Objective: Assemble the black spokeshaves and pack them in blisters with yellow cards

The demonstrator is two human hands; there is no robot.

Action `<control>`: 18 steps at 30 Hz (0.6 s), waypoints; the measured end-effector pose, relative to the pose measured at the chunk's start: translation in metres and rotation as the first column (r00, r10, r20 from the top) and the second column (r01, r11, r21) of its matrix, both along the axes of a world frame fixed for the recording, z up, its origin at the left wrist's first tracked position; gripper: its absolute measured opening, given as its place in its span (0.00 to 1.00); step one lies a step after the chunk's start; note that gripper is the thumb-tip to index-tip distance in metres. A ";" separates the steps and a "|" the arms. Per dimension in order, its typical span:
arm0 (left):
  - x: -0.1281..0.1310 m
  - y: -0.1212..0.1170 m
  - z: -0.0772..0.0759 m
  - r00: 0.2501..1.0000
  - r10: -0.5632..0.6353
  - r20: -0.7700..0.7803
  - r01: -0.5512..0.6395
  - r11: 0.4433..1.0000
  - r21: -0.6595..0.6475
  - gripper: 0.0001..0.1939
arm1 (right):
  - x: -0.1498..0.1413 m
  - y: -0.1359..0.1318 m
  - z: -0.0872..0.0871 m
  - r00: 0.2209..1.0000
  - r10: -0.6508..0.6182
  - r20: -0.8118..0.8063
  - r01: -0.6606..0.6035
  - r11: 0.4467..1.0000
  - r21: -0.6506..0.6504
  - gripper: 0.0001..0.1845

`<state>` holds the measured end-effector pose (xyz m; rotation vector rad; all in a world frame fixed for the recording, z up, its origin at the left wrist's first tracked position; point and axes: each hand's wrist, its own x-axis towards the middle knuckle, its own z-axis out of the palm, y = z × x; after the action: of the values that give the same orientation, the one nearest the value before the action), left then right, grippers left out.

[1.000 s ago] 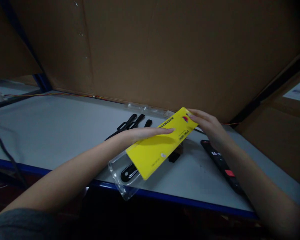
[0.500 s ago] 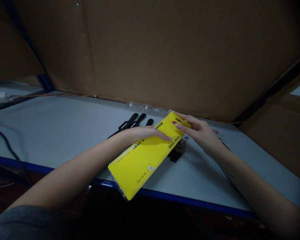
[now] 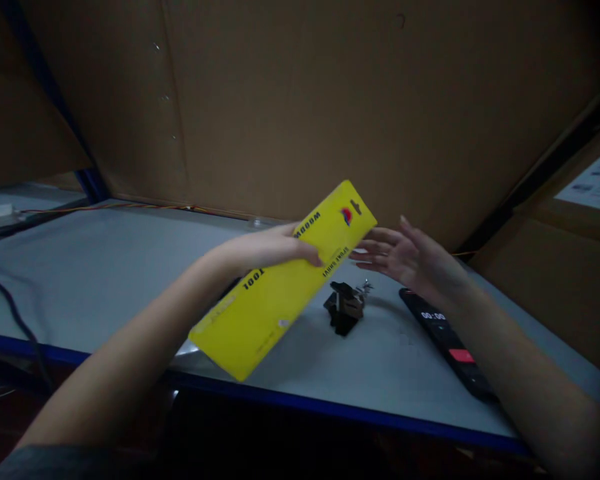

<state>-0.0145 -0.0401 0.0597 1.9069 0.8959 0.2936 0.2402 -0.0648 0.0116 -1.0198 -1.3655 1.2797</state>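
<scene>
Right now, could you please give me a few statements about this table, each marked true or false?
1. The left hand holds the yellow package. True.
2. The right hand touches the package. False: it is open and apart from it.
3. A black timer showing 00:00 lies on the table. True.
4. The small black part sits on the timer. False: it sits on the table, apart from the timer.

A long yellow card tool package (image 3: pixel 280 283), printed with black lettering and a small red-and-blue logo near its far end, slants diagonally, its lower corner just inside the bench's (image 3: pixel 80 267) front edge.
</scene>
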 end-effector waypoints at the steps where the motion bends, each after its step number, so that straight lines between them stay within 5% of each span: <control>1: -0.004 -0.002 0.011 0.990 0.120 -0.074 -0.106 0.979 0.173 0.30 | 0.004 0.001 0.003 0.999 -0.039 0.004 0.039 0.999 0.023 0.28; 3: -0.011 -0.003 0.028 0.872 0.433 -0.230 -0.260 0.806 0.532 0.29 | 0.013 0.003 0.006 0.992 -0.122 0.034 0.120 0.991 0.054 0.28; 5: -0.018 0.002 0.033 0.690 0.643 -0.331 -0.234 0.631 0.740 0.28 | 0.020 0.005 0.005 0.979 -0.190 0.067 0.185 0.979 0.081 0.27; 6: -0.023 0.007 0.031 0.604 0.698 -0.384 -0.198 0.598 0.777 0.27 | 0.022 0.007 0.004 0.973 -0.215 0.080 0.207 0.974 0.093 0.26; 9: -0.041 0.029 0.012 0.419 0.769 -0.483 -0.176 0.591 0.787 0.26 | 0.027 0.010 0.000 0.953 -0.283 0.107 0.267 0.953 0.144 0.25; 12: -0.066 0.050 -0.015 0.406 0.761 -0.507 -0.203 0.616 0.761 0.26 | 0.029 0.013 -0.003 0.929 -0.354 0.104 0.331 0.924 0.192 0.22; 14: -0.079 0.059 -0.030 0.513 0.719 -0.469 -0.243 0.646 0.724 0.26 | 0.028 0.013 -0.004 0.923 -0.375 0.088 0.353 0.915 0.193 0.20; 18: -0.085 0.070 -0.049 0.448 0.766 -0.460 -0.297 0.613 0.732 0.30 | 0.025 0.011 -0.002 0.918 -0.391 0.064 0.375 0.910 0.179 0.19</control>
<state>-0.0993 0.0299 0.0105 2.2196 2.2947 0.1445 0.2648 -0.0534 0.0098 -1.1792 -1.2420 0.8212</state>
